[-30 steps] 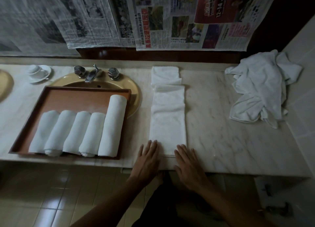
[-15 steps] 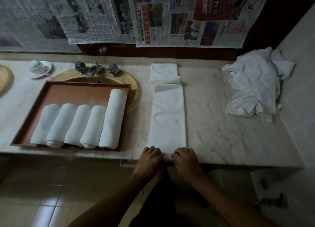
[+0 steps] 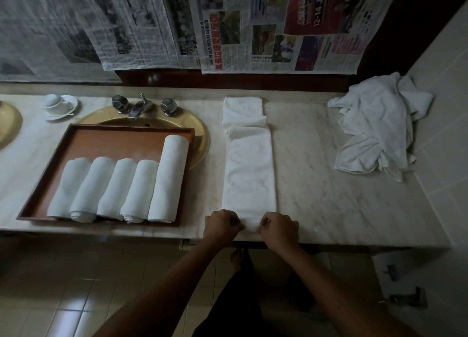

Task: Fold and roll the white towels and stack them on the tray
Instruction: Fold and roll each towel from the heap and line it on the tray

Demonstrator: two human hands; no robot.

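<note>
The folded towel [image 3: 249, 174] lay lengthwise on the counter [image 3: 329, 184] beside the tray [image 3: 121, 139]. Your left hand [image 3: 222, 226] and right hand [image 3: 278, 229], flat 1 second before, had curled, pinching its near edge: rolling had begun.

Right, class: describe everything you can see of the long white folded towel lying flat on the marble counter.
The long white folded towel is a narrow strip of soft, faintly patterned cloth, flat on the pale marble counter right of the brown wooden tray. Its far end is bunched. The left hand and right hand pinch its near end.
</note>
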